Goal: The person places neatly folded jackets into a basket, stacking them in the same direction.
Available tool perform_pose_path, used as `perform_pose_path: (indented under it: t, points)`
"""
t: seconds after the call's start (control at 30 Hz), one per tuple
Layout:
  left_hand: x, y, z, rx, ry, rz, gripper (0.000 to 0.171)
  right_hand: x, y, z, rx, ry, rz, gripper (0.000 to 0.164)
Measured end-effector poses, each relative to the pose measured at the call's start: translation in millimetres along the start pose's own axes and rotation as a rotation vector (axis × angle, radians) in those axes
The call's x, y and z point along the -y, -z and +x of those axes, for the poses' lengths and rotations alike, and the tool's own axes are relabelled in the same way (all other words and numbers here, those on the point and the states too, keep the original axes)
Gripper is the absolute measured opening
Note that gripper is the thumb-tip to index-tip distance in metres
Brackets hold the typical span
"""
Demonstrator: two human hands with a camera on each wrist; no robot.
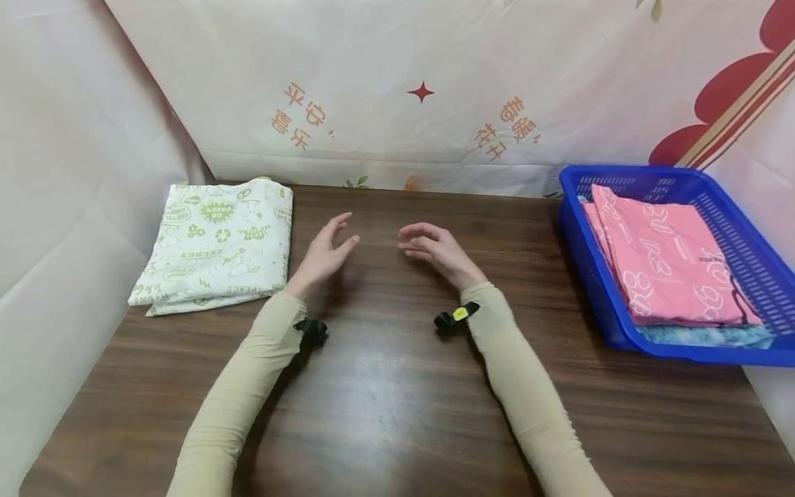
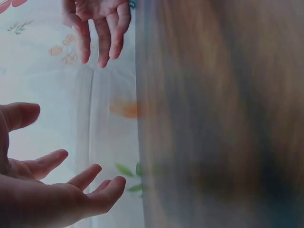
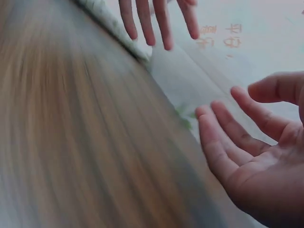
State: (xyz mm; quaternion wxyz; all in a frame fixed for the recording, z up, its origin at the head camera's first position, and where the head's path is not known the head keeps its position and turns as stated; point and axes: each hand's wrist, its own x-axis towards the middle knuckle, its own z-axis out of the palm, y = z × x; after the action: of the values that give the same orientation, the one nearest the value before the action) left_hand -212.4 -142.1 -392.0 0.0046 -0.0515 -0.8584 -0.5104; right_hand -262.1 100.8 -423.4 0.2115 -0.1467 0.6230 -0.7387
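Over the middle of the brown wooden table (image 1: 373,386), my left hand (image 1: 323,255) and right hand (image 1: 442,254) face each other with a gap between them. Neither holds anything; fingers are relaxed and slightly bent, as both wrist views also show for the left hand (image 2: 61,190) and the right hand (image 3: 266,161). Left of my left hand lies a folded white cloth (image 1: 220,241) with green print. To the right, a folded pink cloth (image 1: 677,259) with white figures rests in a blue plastic basket (image 1: 596,304), on top of a teal cloth (image 1: 708,336).
A pale curtain (image 1: 373,41) with orange characters and red shapes hangs behind the table, and more pale fabric (image 1: 62,172) covers the left side. Each wrist carries a small black camera on a strap. The basket stands at the table's right edge.
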Motion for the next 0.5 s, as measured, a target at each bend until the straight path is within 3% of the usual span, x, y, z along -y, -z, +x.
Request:
perform_pose_path:
  t: [0.1, 0.27, 0.5]
  points:
    - [0.4, 12.3, 6.0, -0.027, -0.009, 0.049, 0.054, -14, -21, 14, 0.008, -0.035, 0.109, 0.029]
    - [2.0, 32.2, 12.0, -0.056, -0.027, 0.102, 0.055, -30, -50, 29, 0.014, -0.058, 0.188, 0.026]
    - [20.8, 80.1, 3.2, -0.06, 0.101, 0.089, 0.062, -33, -83, 45, 0.006, -0.078, 0.232, 0.027]
